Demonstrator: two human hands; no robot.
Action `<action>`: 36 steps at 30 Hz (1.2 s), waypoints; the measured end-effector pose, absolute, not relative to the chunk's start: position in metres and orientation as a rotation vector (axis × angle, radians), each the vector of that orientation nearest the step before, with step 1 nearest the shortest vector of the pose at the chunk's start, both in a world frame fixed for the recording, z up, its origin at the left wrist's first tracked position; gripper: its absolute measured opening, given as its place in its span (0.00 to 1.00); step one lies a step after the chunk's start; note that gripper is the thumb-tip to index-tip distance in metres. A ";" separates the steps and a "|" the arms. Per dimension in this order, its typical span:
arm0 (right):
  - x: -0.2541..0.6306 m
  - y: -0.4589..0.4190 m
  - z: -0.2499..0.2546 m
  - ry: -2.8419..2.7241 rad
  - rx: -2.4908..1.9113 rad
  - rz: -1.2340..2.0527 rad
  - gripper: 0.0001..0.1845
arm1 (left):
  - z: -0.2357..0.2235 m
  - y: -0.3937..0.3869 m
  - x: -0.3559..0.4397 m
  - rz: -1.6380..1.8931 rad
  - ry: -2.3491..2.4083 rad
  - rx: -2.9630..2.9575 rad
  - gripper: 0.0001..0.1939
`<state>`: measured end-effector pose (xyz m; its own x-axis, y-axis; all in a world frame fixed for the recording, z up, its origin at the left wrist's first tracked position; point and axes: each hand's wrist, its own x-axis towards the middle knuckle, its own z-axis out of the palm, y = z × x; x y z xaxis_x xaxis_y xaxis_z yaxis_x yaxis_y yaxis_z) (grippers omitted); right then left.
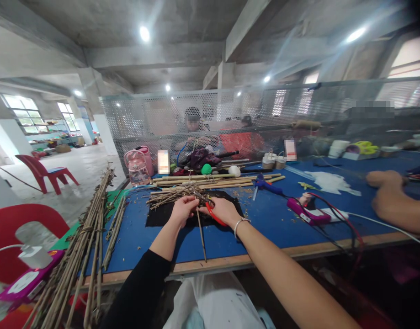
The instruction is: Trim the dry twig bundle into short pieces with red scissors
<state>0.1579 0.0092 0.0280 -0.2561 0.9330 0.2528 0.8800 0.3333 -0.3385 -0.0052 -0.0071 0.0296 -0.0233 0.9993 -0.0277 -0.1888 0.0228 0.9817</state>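
My left hand point(184, 209) is closed on a thin dry stick point(201, 235), whose lower end points down toward the table's front edge. Around red-handled cutters point(215, 214) my right hand point(224, 211) is closed, and their dark jaws meet the stick close to my left fingertips. Both hands are over a black cloth point(158, 217) on the blue tabletop. Just beyond my left hand, a loose heap of thin twigs point(163, 195) lies on that cloth. A bracelet circles my right wrist.
A tall bundle of sticks point(88, 233) leans along the table's left end. Behind the twigs lie long poles point(223, 181). A blue glue gun point(264, 183) and a purple power strip point(307, 212) are to the right, near another person's arm point(398, 205). A perforated metal screen point(155, 116) stands behind.
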 end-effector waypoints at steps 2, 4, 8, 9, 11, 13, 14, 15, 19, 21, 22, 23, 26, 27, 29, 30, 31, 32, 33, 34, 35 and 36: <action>0.157 0.007 0.030 -2.221 -1.610 0.196 0.32 | 0.030 -0.007 -0.005 1.277 1.102 1.039 0.20; 0.157 0.006 0.033 -2.239 -1.649 0.221 0.32 | 0.030 -0.007 -0.006 1.270 1.122 1.026 0.20; 0.156 0.006 0.035 -2.274 -1.724 0.249 0.32 | 0.029 -0.006 -0.006 1.270 1.168 0.998 0.19; 0.156 0.006 0.035 -2.279 -1.728 0.244 0.33 | 0.029 -0.006 -0.006 1.268 1.164 0.999 0.19; 0.156 0.007 0.035 -2.279 -1.732 0.216 0.33 | 0.029 -0.006 -0.006 1.267 1.146 1.005 0.19; 0.156 0.007 0.035 -2.271 -1.733 0.172 0.33 | 0.029 -0.005 -0.006 1.272 1.127 1.009 0.20; 0.156 0.006 0.035 -2.267 -1.729 0.151 0.33 | 0.029 -0.005 -0.006 1.278 1.121 1.008 0.21; 0.156 0.006 0.035 -2.264 -1.723 0.134 0.33 | 0.029 -0.005 -0.006 1.288 1.123 1.004 0.21; 0.156 0.004 0.034 -2.253 -1.680 0.135 0.32 | 0.028 -0.006 -0.006 1.318 1.166 1.021 0.20; 0.155 0.004 0.032 -2.254 -1.638 0.153 0.33 | 0.028 -0.006 -0.006 1.315 1.174 1.052 0.19; 0.154 0.004 0.032 -2.256 -1.620 0.160 0.33 | 0.027 -0.006 -0.005 1.314 1.175 1.063 0.19; 0.154 0.005 0.031 -2.259 -1.609 0.162 0.34 | 0.027 -0.006 -0.005 1.315 1.176 1.072 0.19; 0.154 0.005 0.031 -2.256 -1.588 0.126 0.35 | 0.026 -0.006 -0.004 1.335 1.179 1.094 0.20; 0.154 0.005 0.031 -2.247 -1.581 0.106 0.35 | 0.026 -0.006 -0.004 1.344 1.175 1.097 0.20; 0.154 0.005 0.032 -2.230 -1.568 0.079 0.34 | 0.026 -0.006 -0.004 1.361 1.152 1.090 0.21; 0.154 0.005 0.032 -2.225 -1.567 0.076 0.34 | 0.026 -0.005 -0.004 1.366 1.138 1.083 0.20; 0.154 0.004 0.032 -2.223 -1.571 0.079 0.34 | 0.026 -0.005 -0.004 1.369 1.126 1.080 0.20; 0.154 0.004 0.033 -2.225 -1.576 0.082 0.34 | 0.025 -0.005 -0.003 1.372 1.120 1.079 0.20; 0.153 0.004 0.033 -2.228 -1.580 0.084 0.34 | 0.025 -0.005 -0.003 1.376 1.118 1.082 0.19; 0.153 0.003 0.033 -2.232 -1.584 0.087 0.34 | 0.024 -0.005 -0.003 1.381 1.118 1.085 0.19; 0.153 0.003 0.033 -2.236 -1.590 0.095 0.34 | 0.024 -0.004 -0.003 1.385 1.119 1.087 0.18; 0.152 0.002 0.033 -2.240 -1.598 0.107 0.34 | 0.023 -0.004 -0.003 1.391 1.122 1.087 0.18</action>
